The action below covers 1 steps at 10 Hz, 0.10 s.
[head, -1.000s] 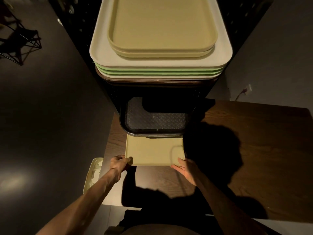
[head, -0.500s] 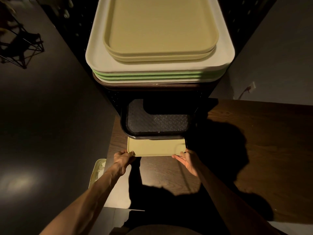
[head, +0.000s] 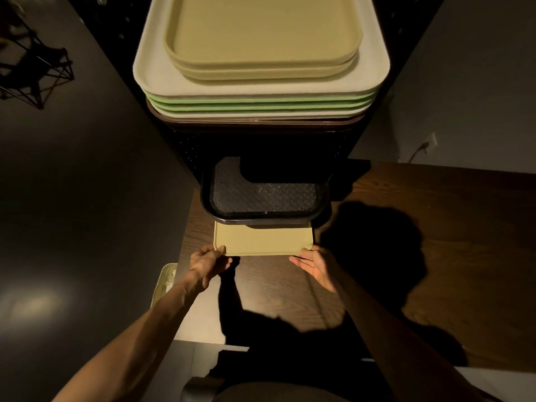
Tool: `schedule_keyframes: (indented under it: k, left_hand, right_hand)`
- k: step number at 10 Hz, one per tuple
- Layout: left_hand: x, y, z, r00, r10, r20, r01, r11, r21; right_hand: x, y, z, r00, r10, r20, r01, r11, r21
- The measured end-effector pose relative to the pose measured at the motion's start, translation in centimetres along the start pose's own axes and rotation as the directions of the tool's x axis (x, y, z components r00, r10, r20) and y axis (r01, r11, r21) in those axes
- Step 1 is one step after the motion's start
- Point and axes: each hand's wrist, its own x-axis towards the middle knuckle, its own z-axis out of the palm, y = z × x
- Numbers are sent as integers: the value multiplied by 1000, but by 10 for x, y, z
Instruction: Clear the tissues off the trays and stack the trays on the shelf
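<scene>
Tan tray (head: 262,240) half under black tray (head: 265,195); my left hand (head: 207,264) grips its corner, right hand (head: 317,265) open at its edge. Uneven push could jam it.

Tray (head: 262,240) under shelf tray (head: 264,195)

Both forearms reaching forward, left hand (head: 206,264) curled in a pinching grip; right hand (head: 317,265) flat, palm inward
</scene>
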Motion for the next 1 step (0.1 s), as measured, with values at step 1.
schedule_keyframes:
  k: [1]
  left_hand:
    - [-5,-3,-7,996,-39,84,22,980,196]
  right_hand:
    - [-3,0,-10,997,73,31,-68,988,-138]
